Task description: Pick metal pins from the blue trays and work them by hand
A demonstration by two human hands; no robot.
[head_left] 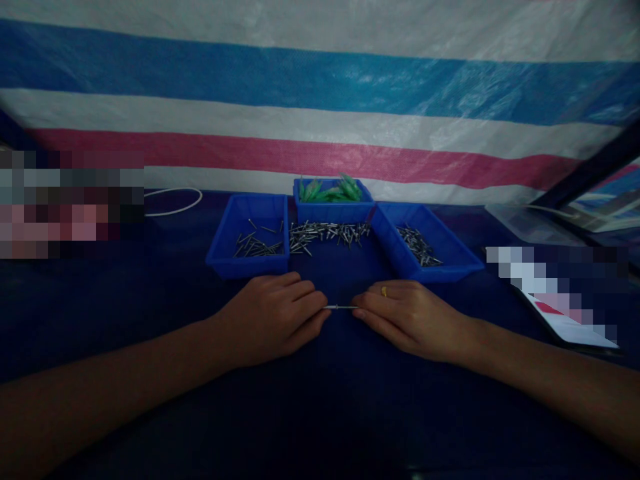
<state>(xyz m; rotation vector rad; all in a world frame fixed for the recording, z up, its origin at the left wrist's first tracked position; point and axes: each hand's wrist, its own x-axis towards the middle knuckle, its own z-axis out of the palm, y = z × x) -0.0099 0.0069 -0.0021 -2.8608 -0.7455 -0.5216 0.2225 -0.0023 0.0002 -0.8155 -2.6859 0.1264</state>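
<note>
Between my two hands lies a thin metal pin (337,307) with a small collar near its middle, held level just above or on the dark table. My left hand (283,313) pinches its left end between thumb and fingers. On the other end, the thumb and fingertips of my right hand (405,313) are closed; a ring is on one finger. Whether the pin is one piece or two joined parts cannot be made out. Beyond the hands, a heap of similar metal pins (327,233) lies loose on the table.
A left blue bin (247,267) and a right blue bin (440,272) hold metal pins. The back blue bin (333,212) contains green pointed pieces (333,193). At right lies a phone-like device (570,323), partly blurred. A white cable (175,212) loops at left; striped sheeting (320,80) hangs behind.
</note>
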